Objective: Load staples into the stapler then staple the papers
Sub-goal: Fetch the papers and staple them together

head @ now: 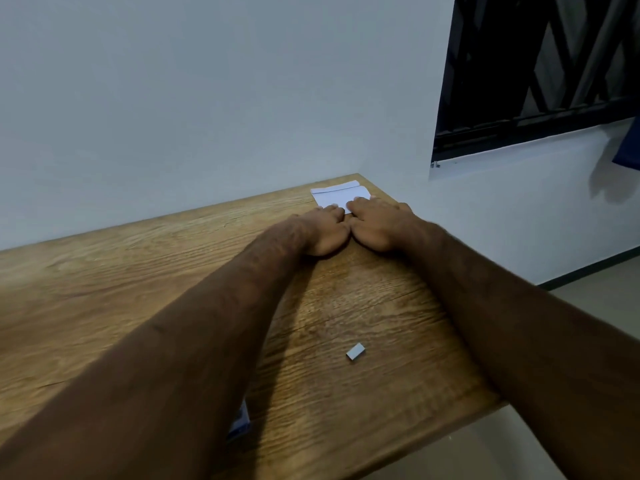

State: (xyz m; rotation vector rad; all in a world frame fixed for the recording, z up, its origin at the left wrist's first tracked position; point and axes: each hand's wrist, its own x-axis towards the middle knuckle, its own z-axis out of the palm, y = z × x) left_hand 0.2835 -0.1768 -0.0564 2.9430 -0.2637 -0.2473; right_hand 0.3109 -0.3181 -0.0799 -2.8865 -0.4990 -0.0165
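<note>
Left hand (323, 230) and right hand (377, 225) rest on the papers (337, 194) at the worktop's (104, 289) far corner.
Their fingers (356, 204) lie flat on the white sheets, gripping nothing; a staple strip (355, 351) lies alone, lower right of centre.

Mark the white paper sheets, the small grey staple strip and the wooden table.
white paper sheets (334, 195): head view, exposed top sheet.
small grey staple strip (355, 351): head view, top face.
wooden table (121, 278): head view, bare left surface.
</note>
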